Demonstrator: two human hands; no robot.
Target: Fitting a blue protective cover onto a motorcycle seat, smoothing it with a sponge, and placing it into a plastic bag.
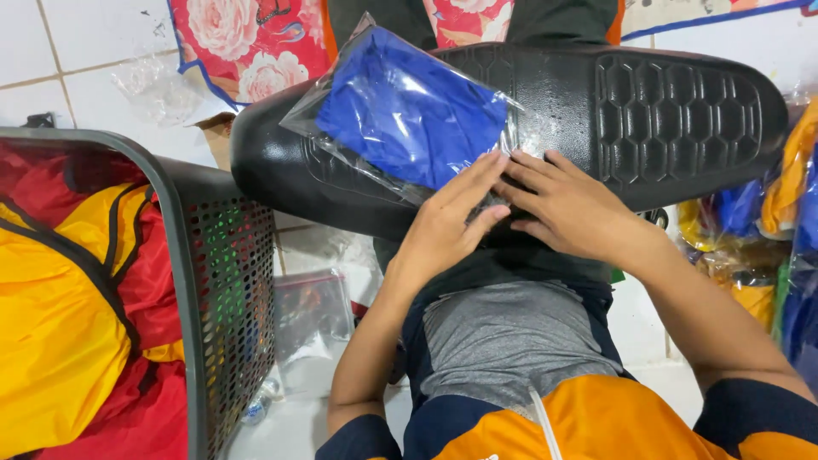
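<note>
I'm pressing both hands flat — left hand (447, 223), right hand (562, 204) — probably pinning the bagged blue cloth (409, 111), lying up-left, nearer my left.

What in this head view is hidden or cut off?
- Bag flap edge: under the left hand and right hand.
- Basket contents: cut by the left and bottom edges.
- Packets at right: cut by the right edge, blurred by glare.
- Seat underside: faces away.
</note>
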